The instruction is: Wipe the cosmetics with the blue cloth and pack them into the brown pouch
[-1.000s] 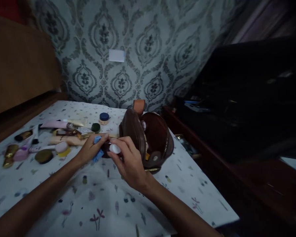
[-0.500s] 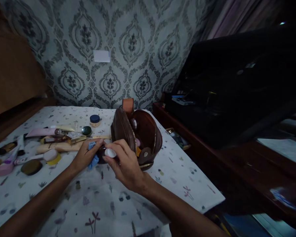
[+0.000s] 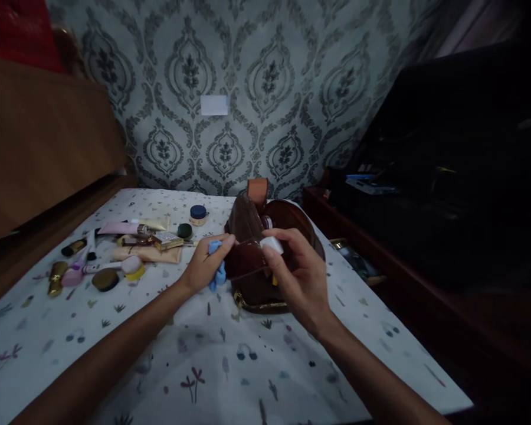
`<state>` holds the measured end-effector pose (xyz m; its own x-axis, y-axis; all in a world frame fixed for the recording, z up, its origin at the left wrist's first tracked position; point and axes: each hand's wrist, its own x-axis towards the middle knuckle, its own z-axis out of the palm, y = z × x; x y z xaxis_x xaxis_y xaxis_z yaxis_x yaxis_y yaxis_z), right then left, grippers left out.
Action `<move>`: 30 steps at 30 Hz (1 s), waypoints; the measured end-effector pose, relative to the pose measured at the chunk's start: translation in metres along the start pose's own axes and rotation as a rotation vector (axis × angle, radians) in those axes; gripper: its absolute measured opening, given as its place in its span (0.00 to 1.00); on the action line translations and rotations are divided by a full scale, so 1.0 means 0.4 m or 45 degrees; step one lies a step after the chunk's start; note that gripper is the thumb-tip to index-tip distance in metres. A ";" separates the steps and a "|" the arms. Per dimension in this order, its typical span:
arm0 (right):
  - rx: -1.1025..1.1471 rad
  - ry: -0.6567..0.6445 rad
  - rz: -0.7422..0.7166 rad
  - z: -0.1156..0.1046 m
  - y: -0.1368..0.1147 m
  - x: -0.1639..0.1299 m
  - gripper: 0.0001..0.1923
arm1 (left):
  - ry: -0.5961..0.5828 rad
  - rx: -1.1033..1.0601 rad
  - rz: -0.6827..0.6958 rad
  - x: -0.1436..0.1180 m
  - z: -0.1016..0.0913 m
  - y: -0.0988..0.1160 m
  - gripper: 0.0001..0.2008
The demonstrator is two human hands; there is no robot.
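Fingertips of the right hand (image 3: 298, 277) pinch a small white-capped item (image 3: 271, 244) just above the open mouth of the brown leather pouch (image 3: 252, 277), which stands near the far right edge of the bench (image 3: 230, 366). It looks light, hard and probably smooth, so a pinch around the cap from both sides seems the safest hold. The left hand (image 3: 203, 268) is closed on a soft blue cloth (image 3: 216, 273) and presses against the pouch's left flap, which looks soft and probably folds easily.
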<state>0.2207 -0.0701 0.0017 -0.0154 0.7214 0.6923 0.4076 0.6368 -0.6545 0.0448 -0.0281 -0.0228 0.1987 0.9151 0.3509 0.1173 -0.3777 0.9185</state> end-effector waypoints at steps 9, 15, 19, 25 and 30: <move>-0.075 0.028 -0.069 -0.021 0.024 -0.023 0.08 | -0.199 0.351 0.422 0.024 -0.008 0.028 0.19; -0.054 0.011 -0.106 -0.030 0.024 -0.029 0.07 | -0.438 0.834 0.544 0.043 -0.032 0.063 0.34; -0.006 -0.002 -0.095 -0.035 0.025 -0.032 0.07 | -0.473 0.965 0.509 0.042 -0.031 0.071 0.36; 0.284 -0.023 0.157 -0.028 0.017 -0.022 0.09 | -0.453 1.140 0.600 0.040 -0.040 0.093 0.29; 0.519 0.004 0.397 -0.049 0.015 0.015 0.15 | -0.557 1.176 0.637 0.056 -0.057 0.102 0.25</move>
<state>0.2409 -0.0675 0.0080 0.0533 0.8936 0.4457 0.0031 0.4462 -0.8949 0.0319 -0.0199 0.0268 0.7260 0.5730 0.3803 0.5654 -0.8121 0.1443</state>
